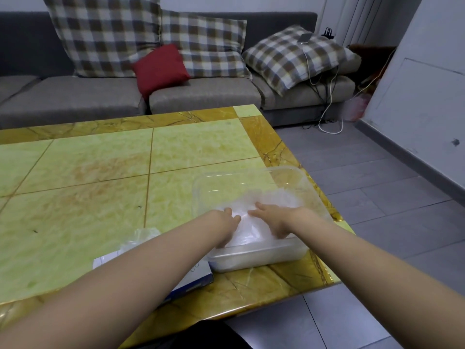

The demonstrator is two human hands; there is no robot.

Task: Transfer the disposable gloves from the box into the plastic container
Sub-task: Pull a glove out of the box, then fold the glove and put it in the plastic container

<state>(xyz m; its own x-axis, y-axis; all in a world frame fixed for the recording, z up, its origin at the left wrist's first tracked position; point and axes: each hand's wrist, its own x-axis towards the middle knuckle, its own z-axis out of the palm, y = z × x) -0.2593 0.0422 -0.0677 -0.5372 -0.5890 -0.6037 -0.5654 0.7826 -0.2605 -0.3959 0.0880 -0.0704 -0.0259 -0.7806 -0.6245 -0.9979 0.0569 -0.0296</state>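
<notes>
Pressing gloves (251, 233) into container (256, 259), left hand (226, 222) and right hand (274, 220) flat-fingered, gripping nothing; next, emptying box (198, 273) left of container

The desk (100, 159), centre frame, is showing yellow-green marbled panels inside an amber veined border. The sofa (75, 96), upper frame, is showing grey, its checked cushions (105, 34) brown-and-white, one cushion (159, 66) plain red. The container (251, 177) is showing clear, the gloves (251, 230) translucent white.
</notes>
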